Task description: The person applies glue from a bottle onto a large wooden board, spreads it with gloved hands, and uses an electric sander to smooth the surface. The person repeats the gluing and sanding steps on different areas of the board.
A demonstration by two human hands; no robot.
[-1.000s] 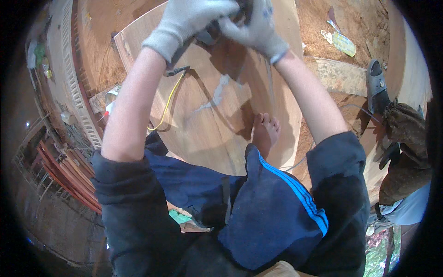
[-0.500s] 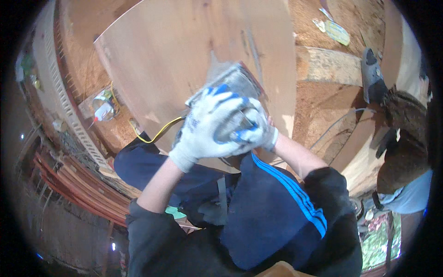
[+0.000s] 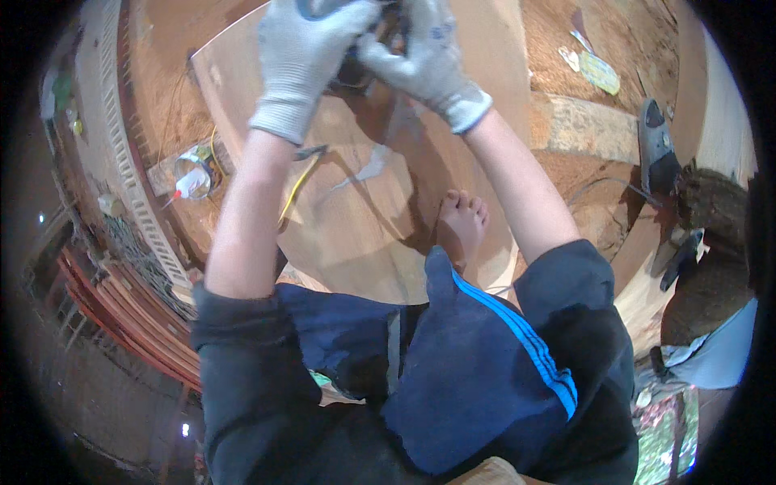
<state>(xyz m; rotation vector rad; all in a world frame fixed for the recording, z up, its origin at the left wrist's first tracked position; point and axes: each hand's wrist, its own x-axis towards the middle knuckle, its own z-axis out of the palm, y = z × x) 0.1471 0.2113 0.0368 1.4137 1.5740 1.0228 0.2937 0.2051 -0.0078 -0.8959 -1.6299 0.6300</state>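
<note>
Gripping a power tool with both gloved hands over a plywood sheet

Starting off to the left of the hands, a small glue bottle (image 3: 187,183) with a red tip lies in the sawdust, well apart from everything else. Closer in, just below the left hand (image 3: 303,65), a yellow cord (image 3: 295,190) trails across the plywood sheet (image 3: 364,234). That left hand, in a grey knit glove, is wrapped tight over the top of a dark power tool (image 3: 356,69); most of the tool is hidden, so I can't tell what kind it is. The right hand (image 3: 424,65), gloved the same, is clamped on it from the other side, fingers touching the left glove. Below the right hand, a bare foot (image 3: 462,222) rests on the sheet. Further right, a dark sandal (image 3: 656,153) sits on the dirt.
</note>
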